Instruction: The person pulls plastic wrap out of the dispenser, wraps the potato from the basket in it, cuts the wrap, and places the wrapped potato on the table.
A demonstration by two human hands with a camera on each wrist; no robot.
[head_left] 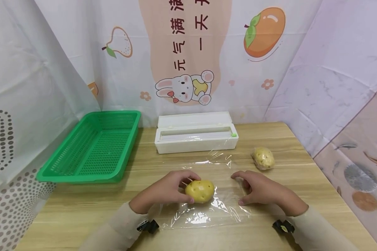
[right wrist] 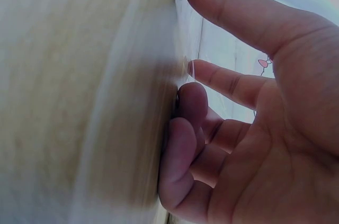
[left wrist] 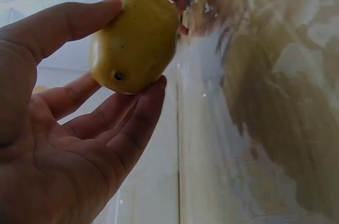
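My left hand (head_left: 171, 188) holds a yellow potato (head_left: 199, 191) between its thumb and fingers. In the left wrist view the potato (left wrist: 135, 41) shows smooth skin with one dark eye. Under it a clear sheet of cling film (head_left: 204, 212) lies on the table, glossy and wrinkled near the front. My right hand (head_left: 262, 188) rests at the film's right side, thumb and index finger spread apart. In the right wrist view the other fingers (right wrist: 183, 150) bend against the table, and nothing is seen gripped between them.
A white cling film box (head_left: 196, 144) with its lid raised stands at the back. To its left sits a green basket (head_left: 122, 167). Another potato (head_left: 264, 158), wrapped in film, lies at the right. A printed curtain (head_left: 125, 83) hangs behind the wooden table (head_left: 81, 216).
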